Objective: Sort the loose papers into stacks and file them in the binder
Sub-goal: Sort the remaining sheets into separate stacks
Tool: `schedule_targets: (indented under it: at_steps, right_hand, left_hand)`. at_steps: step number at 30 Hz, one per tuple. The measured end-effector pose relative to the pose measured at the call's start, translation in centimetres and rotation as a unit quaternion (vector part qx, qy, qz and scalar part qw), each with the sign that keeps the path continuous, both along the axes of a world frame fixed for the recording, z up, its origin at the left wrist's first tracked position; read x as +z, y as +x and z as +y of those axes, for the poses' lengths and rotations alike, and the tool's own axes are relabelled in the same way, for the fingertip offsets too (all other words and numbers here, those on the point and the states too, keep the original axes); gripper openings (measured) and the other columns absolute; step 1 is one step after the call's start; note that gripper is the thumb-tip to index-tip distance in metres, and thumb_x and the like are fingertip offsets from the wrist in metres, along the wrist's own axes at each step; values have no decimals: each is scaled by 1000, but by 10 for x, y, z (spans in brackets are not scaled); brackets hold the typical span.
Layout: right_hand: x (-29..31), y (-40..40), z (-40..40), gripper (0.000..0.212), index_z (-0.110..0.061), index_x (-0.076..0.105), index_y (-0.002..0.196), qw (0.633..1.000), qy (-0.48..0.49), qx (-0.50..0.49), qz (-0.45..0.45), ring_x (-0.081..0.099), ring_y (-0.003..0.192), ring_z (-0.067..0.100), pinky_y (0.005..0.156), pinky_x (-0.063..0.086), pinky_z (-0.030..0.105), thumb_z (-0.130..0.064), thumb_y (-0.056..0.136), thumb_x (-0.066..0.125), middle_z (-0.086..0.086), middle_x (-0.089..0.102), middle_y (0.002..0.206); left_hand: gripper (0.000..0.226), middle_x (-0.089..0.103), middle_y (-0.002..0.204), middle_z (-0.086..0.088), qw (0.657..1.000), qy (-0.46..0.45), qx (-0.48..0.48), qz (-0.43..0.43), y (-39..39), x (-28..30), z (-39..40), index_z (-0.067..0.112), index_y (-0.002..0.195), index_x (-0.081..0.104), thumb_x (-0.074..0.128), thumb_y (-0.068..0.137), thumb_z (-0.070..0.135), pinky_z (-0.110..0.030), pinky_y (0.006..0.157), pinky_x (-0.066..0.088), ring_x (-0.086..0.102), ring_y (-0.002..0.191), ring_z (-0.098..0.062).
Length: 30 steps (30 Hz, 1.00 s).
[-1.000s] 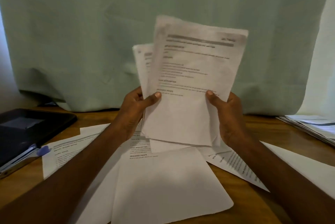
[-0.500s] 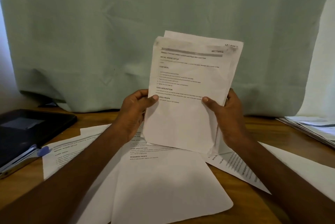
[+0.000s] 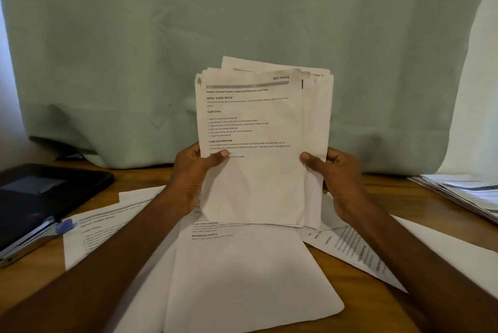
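Nearby — binder (image 3: 40,198), pen (image 3: 64,225), side stack (image 3: 463,192), curtain (image 3: 242,22).

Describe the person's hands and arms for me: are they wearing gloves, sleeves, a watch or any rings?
Nothing is worn where the camera can see. The left hand and right hand are bare, with no gloves and no rings on the visible fingers. Both forearms are uncovered down to the picture's lower edge, with no sleeves, watch or bracelet. The thumbnails look short and unpainted.
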State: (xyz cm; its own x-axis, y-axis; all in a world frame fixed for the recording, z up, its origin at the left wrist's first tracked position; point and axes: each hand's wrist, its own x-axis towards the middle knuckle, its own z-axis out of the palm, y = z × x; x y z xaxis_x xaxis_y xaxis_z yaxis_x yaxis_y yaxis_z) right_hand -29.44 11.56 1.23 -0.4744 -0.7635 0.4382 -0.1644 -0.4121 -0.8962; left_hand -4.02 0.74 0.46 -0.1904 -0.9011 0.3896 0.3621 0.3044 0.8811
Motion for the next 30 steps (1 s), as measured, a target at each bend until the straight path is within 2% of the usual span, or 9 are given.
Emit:
schedule_targets:
  at_steps: [3, 5, 10, 15, 18, 21, 24, 26, 30]
  right_hand:
    - [1, 1, 0, 36, -16, 75, 111, 999, -30, -3, -29, 75, 92, 16, 72, 61, 25, -24, 79, 86, -1, 79, 102]
    - [2, 3, 0, 38, -19, 73, 115, 998, -47, 3, -47, 74, 90, 8, 69, 57, 15, -24, 79, 85, -6, 78, 104]
    - [4, 0, 0, 48, -21, 70, 120, 990, -81, 9, -118, 74, 98, 13, 78, 59, 27, -30, 75, 84, -5, 77, 111]
    - [3, 2, -4, 47, -20, 64, 133, 990, -78, 34, -115, 71, 109, 13, 97, 57, 35, -30, 89, 74, -5, 74, 121]
    - [4, 7, 0, 51, -23, 63, 134, 989, -48, 92, -101, 69, 114, 19, 96, 56, 39, -42, 87, 70, -3, 73, 124]
    - [-4, 13, 0, 34, -22, 67, 119, 996, -14, 87, -35, 71, 110, 23, 92, 59, 37, -20, 87, 75, 1, 76, 117]
    - [-4, 17, -1, 38, -8, 65, 127, 989, -11, 114, -92, 69, 113, 33, 100, 55, 49, -4, 90, 70, 12, 73, 121]
    - [1, 19, 2, 41, -7, 63, 132, 984, -26, 137, -108, 69, 114, 34, 99, 55, 48, -3, 92, 67, 14, 72, 123]
    - [3, 29, 7, 40, -20, 66, 124, 990, -30, 139, -10, 71, 110, 21, 98, 56, 40, -12, 86, 74, 2, 75, 119]
  left_hand:
    - [39, 76, 115, -3, 1000, 7, -2, -23, 1, -3, 0, 15, 116, 75, 84, 78, 9, -49, 106, 51, 71, 111, -24]
    - [35, 77, 112, -2, 999, 13, 14, -28, 1, -4, 0, 17, 111, 76, 84, 78, 8, -49, 105, 51, 72, 110, -23]
    - [33, 78, 111, -2, 999, 29, 35, 1, 2, -5, -5, 18, 108, 77, 84, 79, 6, -48, 106, 51, 72, 109, -23]
    - [31, 77, 111, -3, 999, 30, 28, 4, 2, -4, -2, 15, 110, 76, 83, 80, 8, -49, 104, 52, 72, 109, -25]
    - [31, 77, 112, -2, 999, 25, 44, 2, -1, -4, -3, 16, 112, 76, 83, 82, 13, -49, 104, 53, 72, 109, -23]
    - [34, 76, 115, 3, 999, 3, 49, -5, -3, -4, 0, 19, 117, 74, 81, 85, 17, -47, 105, 52, 70, 111, -19]
    - [53, 73, 124, 3, 999, -43, -9, -28, 0, 3, 3, 19, 130, 67, 83, 80, 22, -45, 109, 49, 67, 118, -17]
    - [59, 72, 127, 1, 995, -69, -47, -51, 5, 7, 5, 17, 133, 65, 84, 76, 23, -47, 110, 48, 66, 121, -19]
    - [52, 75, 120, 1, 989, -115, -15, -94, 1, 11, 14, 17, 123, 70, 86, 73, 20, -47, 105, 52, 69, 115, -19]
